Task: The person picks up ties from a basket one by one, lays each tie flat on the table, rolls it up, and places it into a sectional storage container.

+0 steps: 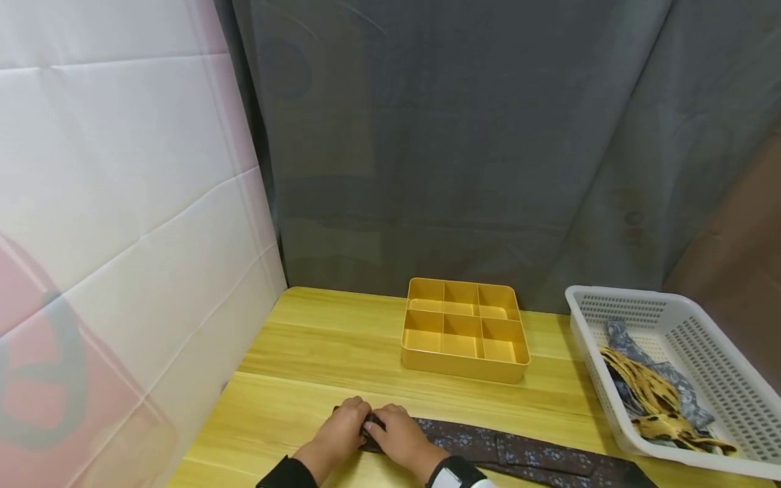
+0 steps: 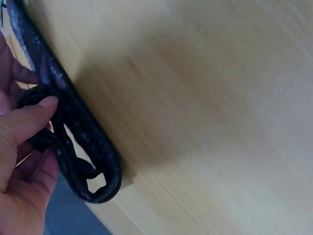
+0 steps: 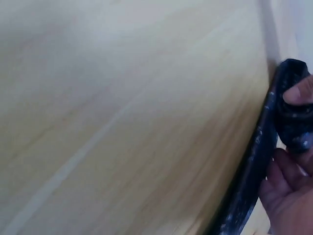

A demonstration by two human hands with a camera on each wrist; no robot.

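A dark necktie (image 1: 525, 455) with a small pale flower print lies along the near edge of the wooden table (image 1: 329, 352). Its left end is rolled into a small coil (image 1: 373, 425). My left hand (image 1: 343, 428) and right hand (image 1: 398, 435) meet over that coil and both grip it. In the left wrist view my left thumb (image 2: 27, 120) presses on the rolled tie (image 2: 73, 142). In the right wrist view the right hand's fingers (image 3: 299, 93) pinch the coil (image 3: 288, 117), and the tie's flat part trails away along the table.
A yellow box (image 1: 465, 329) with several compartments stands mid-table. At the right a white slotted basket (image 1: 677, 379) holds more ties, one yellow-and-black (image 1: 655, 396) and one grey-blue (image 1: 634, 352). A white-pink sheet hangs at the left, a grey curtain behind.
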